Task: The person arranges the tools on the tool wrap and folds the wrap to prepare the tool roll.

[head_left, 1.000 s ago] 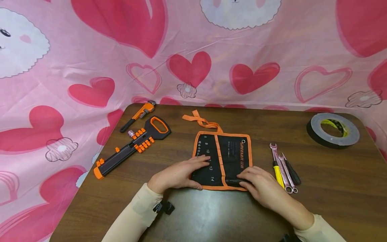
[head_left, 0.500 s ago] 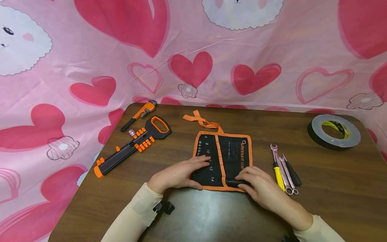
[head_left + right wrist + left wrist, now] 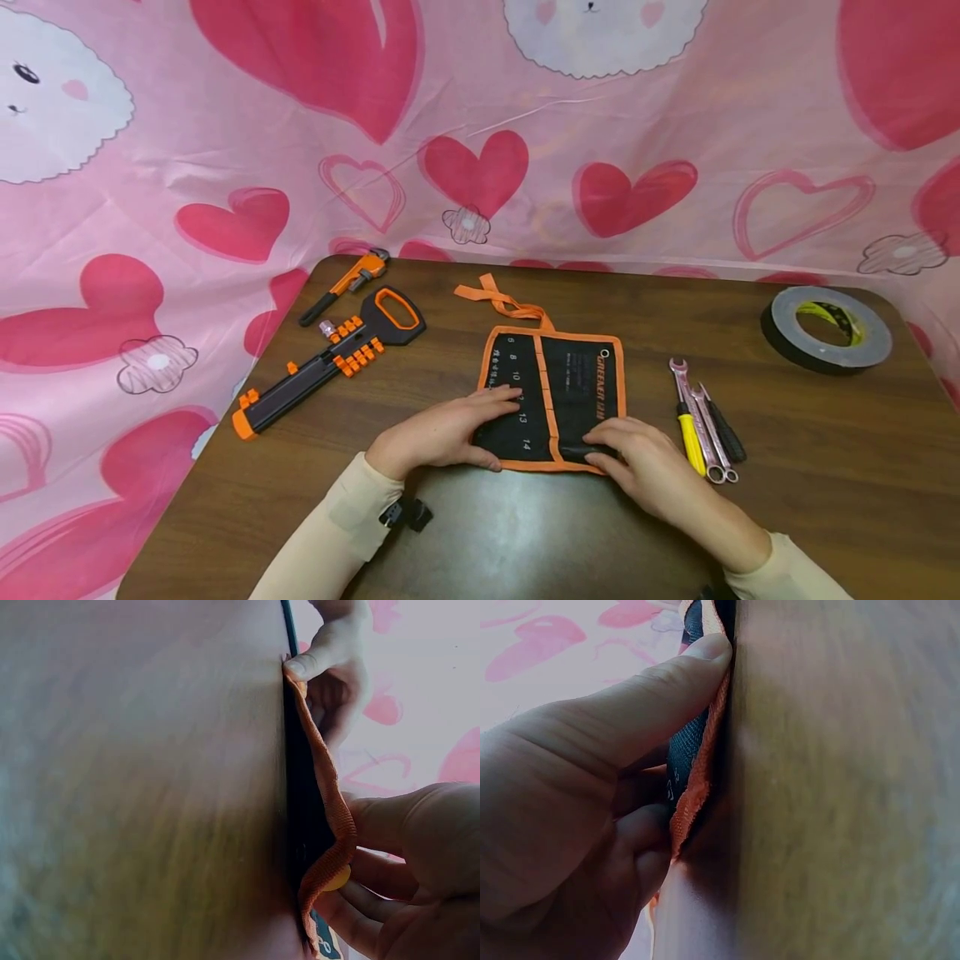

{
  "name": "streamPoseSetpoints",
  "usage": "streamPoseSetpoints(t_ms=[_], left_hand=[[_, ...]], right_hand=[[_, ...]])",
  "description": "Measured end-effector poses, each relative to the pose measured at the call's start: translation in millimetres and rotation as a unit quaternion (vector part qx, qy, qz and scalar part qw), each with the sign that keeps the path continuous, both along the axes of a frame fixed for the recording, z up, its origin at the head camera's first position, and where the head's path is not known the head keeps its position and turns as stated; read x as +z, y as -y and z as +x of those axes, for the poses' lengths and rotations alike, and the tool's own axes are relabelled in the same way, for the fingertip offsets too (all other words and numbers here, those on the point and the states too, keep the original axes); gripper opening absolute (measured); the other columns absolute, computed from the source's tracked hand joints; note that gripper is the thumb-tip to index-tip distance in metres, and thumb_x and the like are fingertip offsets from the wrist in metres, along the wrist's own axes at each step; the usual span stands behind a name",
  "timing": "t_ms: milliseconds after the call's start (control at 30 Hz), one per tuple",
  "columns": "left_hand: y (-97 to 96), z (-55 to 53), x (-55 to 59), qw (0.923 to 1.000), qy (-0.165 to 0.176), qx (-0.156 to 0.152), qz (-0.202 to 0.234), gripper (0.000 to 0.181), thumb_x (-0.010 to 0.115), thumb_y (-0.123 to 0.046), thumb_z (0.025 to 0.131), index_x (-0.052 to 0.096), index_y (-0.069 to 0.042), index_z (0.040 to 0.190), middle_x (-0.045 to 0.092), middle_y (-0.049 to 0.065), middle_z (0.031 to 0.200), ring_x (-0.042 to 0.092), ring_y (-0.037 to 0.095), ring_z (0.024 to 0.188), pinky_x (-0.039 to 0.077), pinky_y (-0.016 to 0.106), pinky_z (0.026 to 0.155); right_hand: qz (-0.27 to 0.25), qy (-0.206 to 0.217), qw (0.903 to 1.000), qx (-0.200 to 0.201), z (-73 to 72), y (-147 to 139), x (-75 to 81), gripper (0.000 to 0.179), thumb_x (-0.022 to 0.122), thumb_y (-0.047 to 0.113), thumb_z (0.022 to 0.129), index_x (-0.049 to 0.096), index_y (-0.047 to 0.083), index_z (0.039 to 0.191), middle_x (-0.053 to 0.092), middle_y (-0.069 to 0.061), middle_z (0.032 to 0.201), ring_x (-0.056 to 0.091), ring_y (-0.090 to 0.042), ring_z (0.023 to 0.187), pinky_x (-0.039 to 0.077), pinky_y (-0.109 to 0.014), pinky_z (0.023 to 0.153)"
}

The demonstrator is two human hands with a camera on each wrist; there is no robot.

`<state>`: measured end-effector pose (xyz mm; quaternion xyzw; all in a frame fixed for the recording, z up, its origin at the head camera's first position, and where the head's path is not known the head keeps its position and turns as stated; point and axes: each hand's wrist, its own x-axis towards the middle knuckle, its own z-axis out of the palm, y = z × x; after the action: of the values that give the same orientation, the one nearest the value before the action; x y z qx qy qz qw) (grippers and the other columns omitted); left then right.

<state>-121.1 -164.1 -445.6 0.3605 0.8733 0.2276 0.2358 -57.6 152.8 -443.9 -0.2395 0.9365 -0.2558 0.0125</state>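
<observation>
A black tool pouch (image 3: 573, 375) with orange trim and printed numbers lies unrolled on the table, its orange tie strap (image 3: 510, 304) trailing from the far edge. My left hand (image 3: 446, 429) rests on its left part, fingers over the numbers; the left wrist view puts the thumb (image 3: 697, 656) along the near trim. At the near right corner my right hand (image 3: 645, 458) pinches a raised black fold between thumb and fingers. Beside those fingers, in the right wrist view, a small rounded yellow spot (image 3: 339, 878) shows past the orange trim.
Right of the pouch lie a yellow-handled tool (image 3: 692, 442), pink-tinted wrenches (image 3: 701, 425) and a black-handled tool (image 3: 726, 429). A tape roll (image 3: 825, 329) sits at the back right. To the left are a black-and-orange tool rack (image 3: 315, 375) and an orange pipe wrench (image 3: 345, 287).
My right fingers have shifted slightly left at the pouch's near right corner, and the black fold beneath them has changed shape. The left hand stays in place.
</observation>
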Motion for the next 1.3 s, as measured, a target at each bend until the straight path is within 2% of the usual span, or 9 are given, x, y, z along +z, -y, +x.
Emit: streamPoseSetpoints(t_ms=[167,400,667,1300], left_hand=[[0.7,0.0,-0.3,1.0000,0.000,0.001,0.001,0.084,0.086,-0.042,0.093,0.048,-0.016,0.164,0.030,-0.005,0.179,0.024,0.020,0.168,0.034,0.048,0.132],[-0.4,-0.7,-0.7,1.0000,-0.005,-0.005,0.003,0.084,0.085,-0.042,0.094,0.047,-0.016,0.164,0.029,-0.004,0.179,0.023,0.020,0.168,0.034,0.047,0.132],[-0.4,-1.0,-0.7,1.0000,-0.005,-0.004,0.000,0.084,0.086,-0.041,0.093,0.048,-0.016,0.164,0.029,-0.005,0.179,0.023,0.019,0.168,0.034,0.047,0.132],[-1.3,-1.3,-0.8,1.0000,-0.002,-0.002,0.000,0.084,0.086,-0.042,0.093,0.048,-0.016,0.164,0.030,-0.004,0.179,0.024,0.022,0.168,0.034,0.050,0.131]], right_hand=[[-0.001,0.008,1.0000,0.003,-0.5,0.4,0.0,0.016,0.085,0.019,0.094,0.083,0.017,0.111,0.079,0.002,0.111,0.074,-0.022,0.105,0.063,-0.049,0.091],[-0.001,0.040,0.9992,0.000,0.2,-6.5,2.5,0.022,0.087,0.021,0.092,0.083,0.016,0.114,0.078,0.002,0.115,0.074,-0.022,0.106,0.062,-0.050,0.093],[0.007,0.019,0.9998,0.010,1.3,-7.5,0.6,0.021,0.086,0.015,0.093,0.083,0.015,0.113,0.077,0.003,0.113,0.073,-0.021,0.104,0.063,-0.047,0.091],[0.013,0.029,0.9995,0.008,0.9,1.1,3.8,0.021,0.085,0.016,0.094,0.083,0.016,0.115,0.078,0.003,0.113,0.073,-0.021,0.105,0.063,-0.049,0.092]])
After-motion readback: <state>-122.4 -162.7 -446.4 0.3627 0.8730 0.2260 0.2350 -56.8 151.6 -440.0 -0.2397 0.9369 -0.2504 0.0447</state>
